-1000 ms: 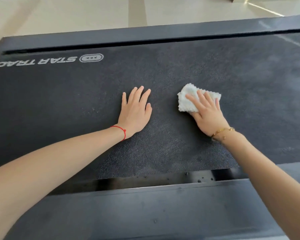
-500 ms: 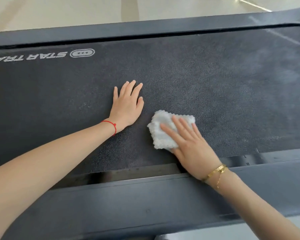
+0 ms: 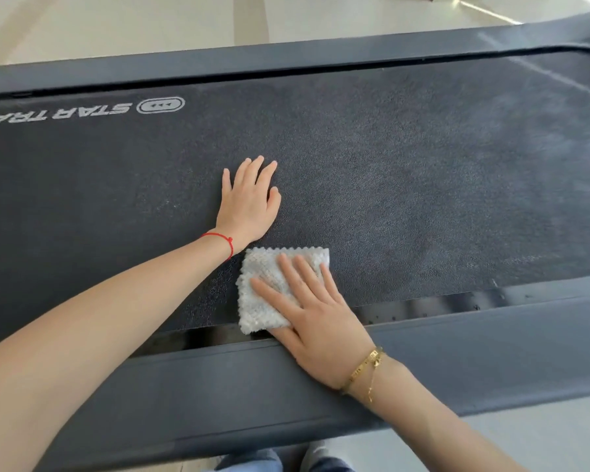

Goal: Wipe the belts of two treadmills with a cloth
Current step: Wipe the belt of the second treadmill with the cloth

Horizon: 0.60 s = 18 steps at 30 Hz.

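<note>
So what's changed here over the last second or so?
The right hand has dragged the white cloth back across the belt toward the near side rail, ending just below the left hand. The left hand stayed flat on the belt, and the right hand's straight fingers kept pressing the cloth throughout.

The right hand covers the lower right part of the white cloth, so its shape there cannot be told. The printed logo on the belt is cut off by the left edge of the picture. Both forearms run out of the picture. At the bottom edge only scraps of jeans and a shoe show, too little to describe.
</note>
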### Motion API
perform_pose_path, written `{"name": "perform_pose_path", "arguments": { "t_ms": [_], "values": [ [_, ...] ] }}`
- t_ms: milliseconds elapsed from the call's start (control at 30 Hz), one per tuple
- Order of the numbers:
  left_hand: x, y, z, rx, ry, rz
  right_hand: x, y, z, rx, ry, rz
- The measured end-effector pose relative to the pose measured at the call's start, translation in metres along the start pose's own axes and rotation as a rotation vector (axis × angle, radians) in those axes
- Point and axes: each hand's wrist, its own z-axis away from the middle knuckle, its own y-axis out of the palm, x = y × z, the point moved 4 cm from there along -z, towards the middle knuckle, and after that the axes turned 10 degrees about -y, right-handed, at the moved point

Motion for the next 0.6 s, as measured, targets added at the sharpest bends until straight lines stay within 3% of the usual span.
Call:
{"name": "perform_pose_path", "arguments": {
  "t_ms": [167, 433, 600],
  "values": [
    [0.004, 0.001, -0.001, 0.002, 0.018, 0.001, -0.020, -0.007, 0.009, -0.053, 0.045, 0.024],
    [0.004, 0.003, -0.002, 0.007, 0.021, 0.012, -0.127, -0.041, 0.039, -0.164, 0.496, 0.041],
    [-0.005, 0.000, -0.003, 0.031, 0.117, -0.007, -0.105, -0.035, 0.028, -0.160, 0.441, 0.011]
  ]
}}
